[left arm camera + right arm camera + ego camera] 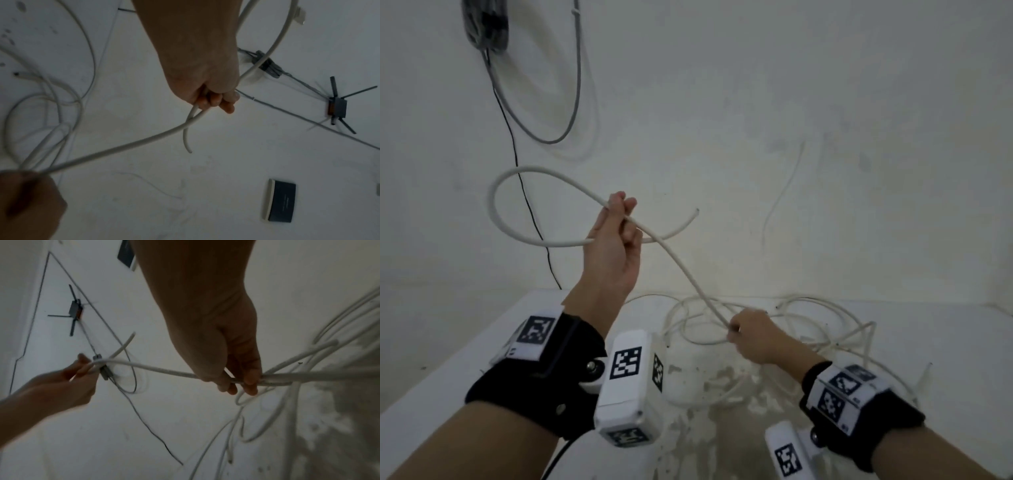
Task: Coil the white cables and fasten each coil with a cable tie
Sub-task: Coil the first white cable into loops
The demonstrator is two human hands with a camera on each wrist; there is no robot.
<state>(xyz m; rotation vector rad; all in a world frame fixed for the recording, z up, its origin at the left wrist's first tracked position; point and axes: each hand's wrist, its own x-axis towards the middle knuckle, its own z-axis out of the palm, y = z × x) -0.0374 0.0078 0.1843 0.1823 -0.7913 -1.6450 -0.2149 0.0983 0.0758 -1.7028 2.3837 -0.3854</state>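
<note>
Head view shows the left hand (613,246) raised in front of a pale wall (791,102), its fingers curled round a white cable (681,267) where a single round loop crosses itself; the loop swings out to the left of the fist, and the cut end juts free to the right. From that fist the cable, smooth and round in section, runs down in a shallow curve to the right hand (753,337), which is lower and nearer the table (448,359). In the right wrist view the thumb and fingertips (249,386) of the right hand (232,366) pinch the cable, and just beyond them several other strands pass close by. These belong to a loose tangle of white cables (808,329) lying on the white tabletop, whose surface looks scuffed and blotchy under the heap. In the left wrist view the left hand (205,81) shows its fingers folded tight on the crossing, with the short stub of cable (186,134) hanging below. A thin black wire (530,212) and a grey cable (571,102) hang against the wall, and a small dark box with stick antennas (337,108) is fixed there.
</note>
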